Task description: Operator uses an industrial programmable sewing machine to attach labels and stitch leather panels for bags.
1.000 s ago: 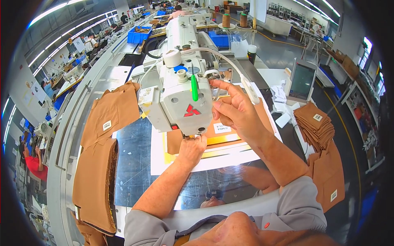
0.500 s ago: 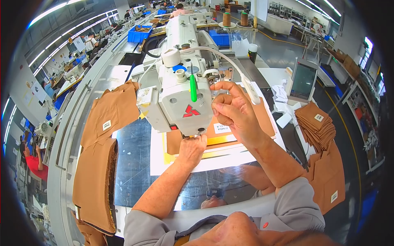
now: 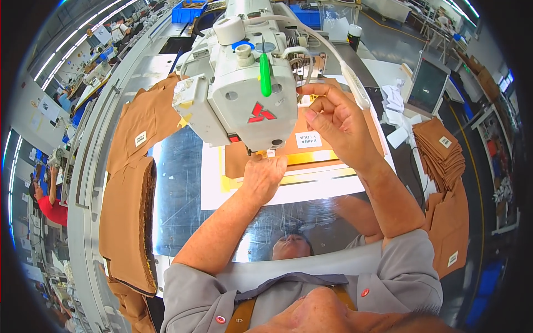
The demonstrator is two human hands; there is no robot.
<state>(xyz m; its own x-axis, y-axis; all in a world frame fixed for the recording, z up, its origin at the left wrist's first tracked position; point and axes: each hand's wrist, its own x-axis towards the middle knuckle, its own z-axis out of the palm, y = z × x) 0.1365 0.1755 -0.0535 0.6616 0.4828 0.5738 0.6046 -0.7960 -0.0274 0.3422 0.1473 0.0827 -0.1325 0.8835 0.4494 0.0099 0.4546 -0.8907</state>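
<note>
A white industrial sewing machine head (image 3: 252,83) stands in front of me, with a green-handled tool (image 3: 265,75) upright on its front. My left hand (image 3: 264,176) is directly below the head at the needle area. Its fingers are bunched together, and anything between them is too small to tell. Beside the head's right side my right hand (image 3: 341,125) is raised, fingers curled and thumb close to the index finger; no held thing can be made out. Under the head lies a brown fabric piece (image 3: 344,145) with a white label (image 3: 308,140), within a white and yellow frame (image 3: 327,173).
A thick folded brown piece (image 3: 126,222) and flat brown panels (image 3: 141,125) lie at left. Stacked brown panels (image 3: 438,147) sit at right, near a screen (image 3: 428,86) and crumpled white scraps (image 3: 393,97). A shiny metal plate (image 3: 177,194) covers the near table. Another person in red (image 3: 53,208) works far left.
The view has shifted, so the machine head sits higher and looks larger. My right hand is a little farther from the head's side. My left hand stays beneath the head.
</note>
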